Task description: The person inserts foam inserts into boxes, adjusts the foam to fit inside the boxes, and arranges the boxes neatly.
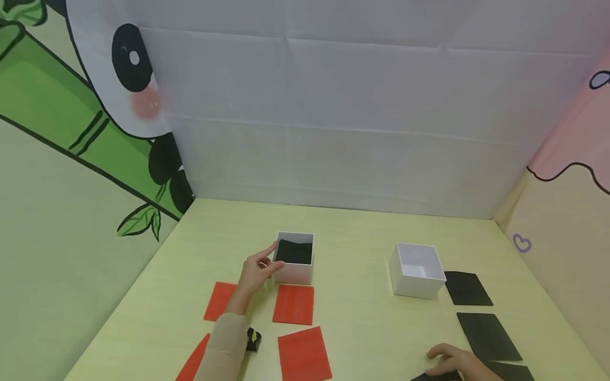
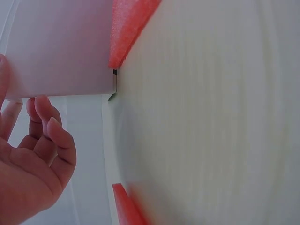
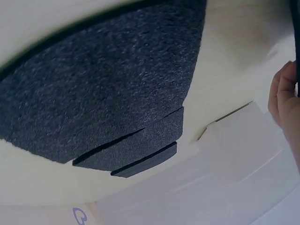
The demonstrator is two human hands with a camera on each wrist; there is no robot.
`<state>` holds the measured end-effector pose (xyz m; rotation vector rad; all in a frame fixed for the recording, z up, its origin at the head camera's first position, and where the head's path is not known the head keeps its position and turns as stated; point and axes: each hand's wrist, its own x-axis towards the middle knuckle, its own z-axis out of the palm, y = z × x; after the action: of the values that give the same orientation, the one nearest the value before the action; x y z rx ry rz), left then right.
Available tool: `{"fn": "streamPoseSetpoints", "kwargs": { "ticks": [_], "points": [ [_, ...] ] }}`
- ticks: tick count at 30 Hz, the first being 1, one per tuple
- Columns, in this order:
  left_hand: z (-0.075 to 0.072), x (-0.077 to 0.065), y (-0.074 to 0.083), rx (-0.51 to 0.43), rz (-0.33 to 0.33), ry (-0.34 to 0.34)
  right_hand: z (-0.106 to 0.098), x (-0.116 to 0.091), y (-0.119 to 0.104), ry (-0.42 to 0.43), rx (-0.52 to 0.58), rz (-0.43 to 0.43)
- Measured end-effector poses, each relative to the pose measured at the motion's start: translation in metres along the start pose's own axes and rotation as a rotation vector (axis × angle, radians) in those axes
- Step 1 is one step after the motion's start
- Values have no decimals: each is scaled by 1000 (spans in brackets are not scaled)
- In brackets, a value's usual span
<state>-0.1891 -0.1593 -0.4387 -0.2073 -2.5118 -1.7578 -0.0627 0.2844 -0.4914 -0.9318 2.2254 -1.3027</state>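
Note:
My left hand (image 1: 256, 271) is at the left side of a white box (image 1: 293, 274), its thumb at the front corner and index finger along the side, gripping it there. In the left wrist view the other fingers curl against the box's wall. Inside that box lies a black foam sheet (image 1: 294, 252). At the bottom right of the head view, my right hand (image 1: 458, 364) pinches another black foam sheet (image 1: 443, 377), partly cut off by the frame. The right wrist view catches this hand (image 3: 287, 96) at its edge, with a strip of the sheet.
A second white box (image 1: 419, 286) stands right of the middle. Several black foam sheets (image 1: 488, 334) run down the table's right side. Several red foam sheets (image 1: 294, 305) lie around the left arm. A small black object with a yellow mark (image 1: 253, 340) shows beside the left sleeve.

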Motion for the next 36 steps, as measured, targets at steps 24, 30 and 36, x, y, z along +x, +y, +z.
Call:
{"fn": "streamPoseSetpoints", "kwargs": {
  "ticks": [24, 30, 36],
  "points": [
    [-7, 6, -27, -22, -9, 5, -1, 1, -32, 121, 140, -58],
    [-9, 5, -25, -24, -38, -11, 2, 8, -38, 275, 157, 93],
    [-12, -5, 3, -16, -28, -29, 6, 20, -50, 527, 69, 425]
  ]
}}
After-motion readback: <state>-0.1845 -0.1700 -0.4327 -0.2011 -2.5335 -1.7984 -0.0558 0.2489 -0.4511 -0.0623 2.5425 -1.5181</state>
